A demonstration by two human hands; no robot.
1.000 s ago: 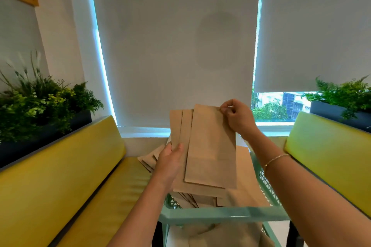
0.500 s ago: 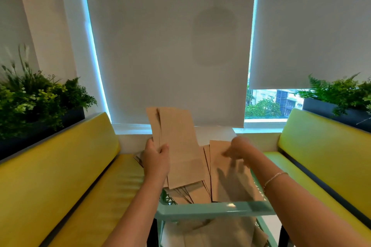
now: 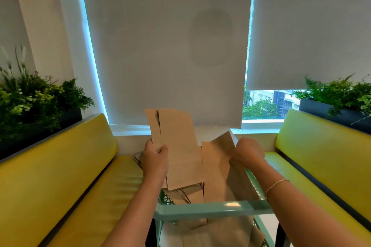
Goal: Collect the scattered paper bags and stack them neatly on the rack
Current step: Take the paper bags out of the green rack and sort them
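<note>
Left hand (image 3: pixel 155 163) clenched around the lower edge of a small sheaf of brown paper bags (image 3: pixel 176 146), thumb across the front, sheaf held upright and fanned slightly, tilted a little leftward at the top. Right hand (image 3: pixel 248 153) curled over the upper right corner of another paper bag (image 3: pixel 215 168), pinching it, that bag just right of the sheaf and lifted off the pile below. Beneath both hands, more loose bags (image 3: pixel 187 195) lying overlapped on the top shelf of the mint-green rack (image 3: pixel 210 209); further bags (image 3: pixel 220 232) dimly seen on a lower shelf. Thin bracelet (image 3: pixel 276 185) on the right wrist. Yellow benches (image 3: pixel 60 166) outward of each hand, planters (image 3: pixel 36 102) behind their backrests, grey roller blinds (image 3: pixel 166 36) ahead.
</note>
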